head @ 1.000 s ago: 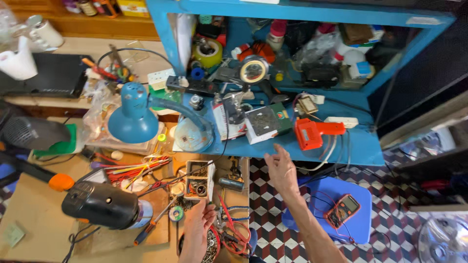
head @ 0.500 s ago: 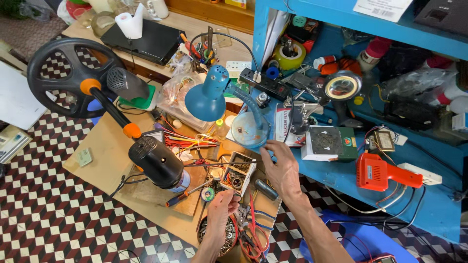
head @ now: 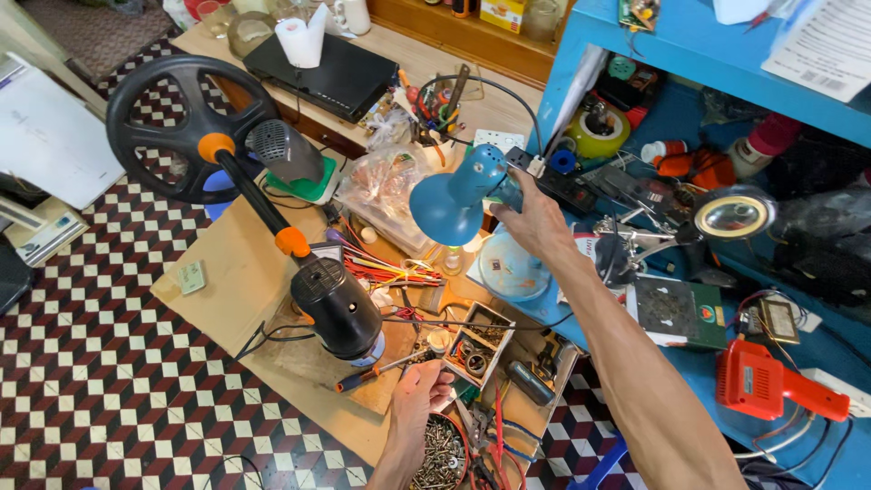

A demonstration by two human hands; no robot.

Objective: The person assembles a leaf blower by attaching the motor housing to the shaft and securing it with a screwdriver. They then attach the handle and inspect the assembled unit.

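My right hand (head: pixel 533 220) reaches forward and grips the neck of a blue desk lamp (head: pixel 451 200), just behind its shade; the lamp's round blue base (head: pixel 513 269) lies under my wrist. My left hand (head: pixel 419 390) rests low on the wooden table (head: pixel 227 263), fingers curled on the edge of a small multimeter box (head: pixel 479 343), beside a tin of screws (head: pixel 442 454). An orange-handled screwdriver (head: pixel 372 373) lies just left of that hand.
A black motor unit (head: pixel 337 307) on an orange-jointed pole leads to a black wheel (head: pixel 181 122). Red wires, pliers and small parts crowd the table. The blue shelf unit (head: pixel 689 54) holds a magnifier (head: pixel 730 215), red heat gun (head: pixel 771 388) and clutter. Checkered floor lies left.
My right hand has risen from near the multimeter box to the lamp's neck and closed on it. The view has swung closer and further left. My left hand stays low by the box.
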